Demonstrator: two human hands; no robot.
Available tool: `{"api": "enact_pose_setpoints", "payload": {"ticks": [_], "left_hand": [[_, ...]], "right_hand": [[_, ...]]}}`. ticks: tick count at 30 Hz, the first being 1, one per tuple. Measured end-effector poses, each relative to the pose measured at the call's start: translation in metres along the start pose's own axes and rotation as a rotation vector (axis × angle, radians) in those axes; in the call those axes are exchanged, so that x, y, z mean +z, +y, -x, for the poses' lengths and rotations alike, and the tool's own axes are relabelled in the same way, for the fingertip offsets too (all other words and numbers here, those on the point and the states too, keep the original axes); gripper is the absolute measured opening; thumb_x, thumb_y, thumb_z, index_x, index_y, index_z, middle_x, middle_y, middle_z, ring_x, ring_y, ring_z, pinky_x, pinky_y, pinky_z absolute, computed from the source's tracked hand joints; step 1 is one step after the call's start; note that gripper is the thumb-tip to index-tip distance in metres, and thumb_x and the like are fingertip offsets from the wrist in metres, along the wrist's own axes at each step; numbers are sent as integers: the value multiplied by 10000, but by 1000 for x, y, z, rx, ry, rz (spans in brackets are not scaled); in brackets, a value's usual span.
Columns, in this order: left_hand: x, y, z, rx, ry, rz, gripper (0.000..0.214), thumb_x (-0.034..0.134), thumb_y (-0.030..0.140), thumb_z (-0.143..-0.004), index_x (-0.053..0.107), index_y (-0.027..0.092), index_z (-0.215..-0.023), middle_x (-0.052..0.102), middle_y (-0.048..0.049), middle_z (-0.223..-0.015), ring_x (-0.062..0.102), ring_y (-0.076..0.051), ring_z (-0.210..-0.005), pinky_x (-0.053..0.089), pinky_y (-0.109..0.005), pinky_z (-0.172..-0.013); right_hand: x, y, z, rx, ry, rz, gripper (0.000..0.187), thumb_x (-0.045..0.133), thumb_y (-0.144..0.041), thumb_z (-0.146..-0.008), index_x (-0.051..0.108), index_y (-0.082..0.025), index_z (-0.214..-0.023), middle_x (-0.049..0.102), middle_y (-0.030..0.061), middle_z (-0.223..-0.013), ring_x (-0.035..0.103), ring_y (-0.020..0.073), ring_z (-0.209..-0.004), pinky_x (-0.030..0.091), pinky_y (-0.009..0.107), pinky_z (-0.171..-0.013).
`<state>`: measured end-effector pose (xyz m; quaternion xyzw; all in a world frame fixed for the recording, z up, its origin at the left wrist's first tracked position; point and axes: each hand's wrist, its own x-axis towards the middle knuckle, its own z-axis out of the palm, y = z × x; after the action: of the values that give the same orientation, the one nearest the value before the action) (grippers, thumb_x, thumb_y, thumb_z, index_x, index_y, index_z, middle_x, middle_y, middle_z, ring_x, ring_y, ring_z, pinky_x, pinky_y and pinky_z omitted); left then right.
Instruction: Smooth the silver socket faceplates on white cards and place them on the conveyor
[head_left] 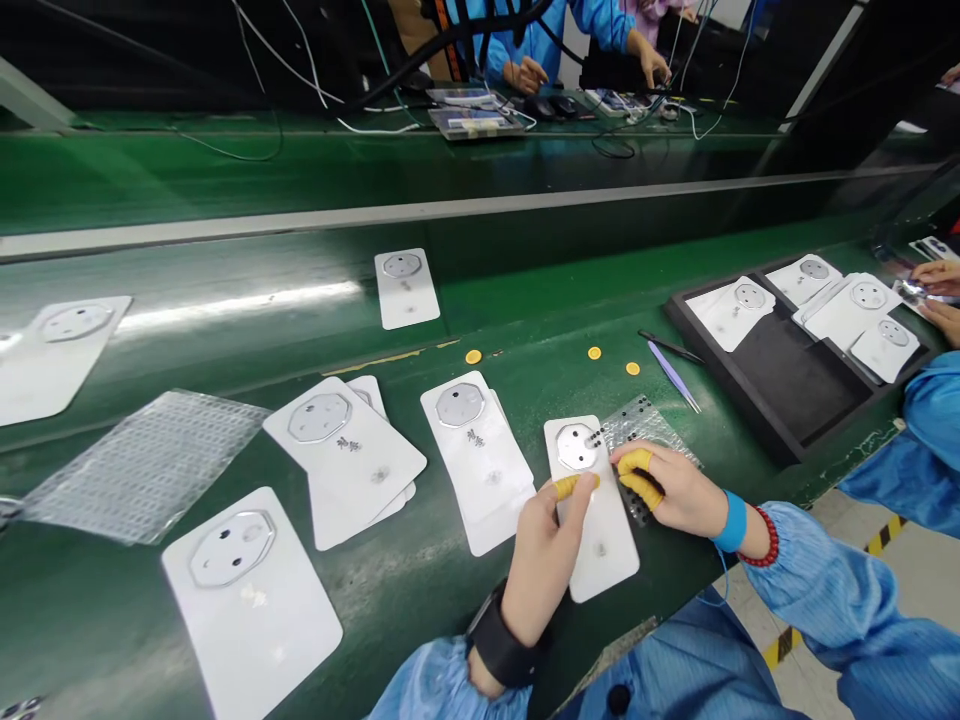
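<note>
While left hand [546, 548] touches panel [602, 557] — right hand [681, 490] (braceleted) sits close.

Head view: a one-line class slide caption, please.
Left hand and right hand, in yellow finger covers, at a white panel on a green worktop.

Light blue sleeves [847, 600], yellow finger cots [642, 491], black left wristband [501, 645], blue right wrist strap [733, 522], red bead bracelet [772, 540]
</note>
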<state>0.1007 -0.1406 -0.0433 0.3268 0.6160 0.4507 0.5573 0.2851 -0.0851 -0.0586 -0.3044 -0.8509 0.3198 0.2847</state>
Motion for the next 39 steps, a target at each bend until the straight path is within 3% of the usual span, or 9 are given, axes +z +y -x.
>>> {"api": "enact_pose_setpoints", "payload": {"ticks": [2,5,9,17,20,23,28,33,39], "left_hand": [[-6,3,3,48,87,-25,442,707,412,-753,679,155,-1111,735,-109,-1015,637,-311,-1048,506,-386,-864],[-10,6,10,46,113,4,811,668,430,-797,278,197,-1469,713,-109,-1090,666,-288,-1010,535,-393,-810],[-7,9,20,55,-11,-42,549,642,421,-807,503,134,-1253,668,-158,-1203,618,-309,-1115,476,-422,-937],[-9,14,17,-13,101,-19,568,660,458,-757,511,121,-1188,692,-173,-1135,639,-337,-1058,499,-448,-878],[-7,13,20,15,81,-48,495,649,426,-782,537,138,-1169,700,-149,-1140,651,-314,-1039,500,-429,-887],[-1,9,28,71,1,-83,374,634,366,-819,583,163,-1129,711,-115,-1149,657,-276,-1042,516,-365,-871],[3,3,40,99,-82,-31,316,641,323,-837,621,219,-1134,748,-52,-1061,703,-230,-896,561,-289,-731],[1,5,45,94,-89,-13,249,660,308,-820,649,218,-1052,762,-40,-894,715,-219,-725,566,-278,-603],[3,8,47,122,-111,-20,105,663,295,-813,641,201,-856,737,-12,-694,682,-183,-557,532,-249,-496]], "right_hand": [[-8,5,1,65,40,-29,81,501,-162,-926,579,-179,-937,665,108,-1003,655,174,-887,566,333,-797],[-20,1,-5,119,133,-85,75,530,-202,-926,584,-175,-880,665,99,-978,664,164,-876,575,310,-774],[-24,-15,-18,211,289,-317,78,607,-246,-889,612,-174,-860,646,92,-1014,653,164,-930,573,303,-810],[-15,-5,-14,386,22,-372,160,560,-323,-911,604,-172,-884,711,91,-991,700,193,-952,583,364,-869],[-21,-19,-17,297,150,-298,122,578,-289,-906,622,-179,-878,700,85,-1016,684,186,-964,588,345,-847],[-21,-41,-27,81,292,-165,52,596,-183,-890,646,-189,-903,670,77,-1015,650,174,-943,567,352,-844],[-7,-52,-39,-153,286,-2,143,585,-69,-863,643,-170,-947,648,102,-1014,614,185,-939,556,366,-797],[-8,-47,-31,-305,247,192,219,551,-12,-844,618,-121,-1022,673,139,-1024,631,209,-981,534,442,-914],[-23,-49,-30,-340,119,323,220,529,-76,-883,600,-130,-1084,692,129,-1044,649,213,-1000,531,455,-942]]}}
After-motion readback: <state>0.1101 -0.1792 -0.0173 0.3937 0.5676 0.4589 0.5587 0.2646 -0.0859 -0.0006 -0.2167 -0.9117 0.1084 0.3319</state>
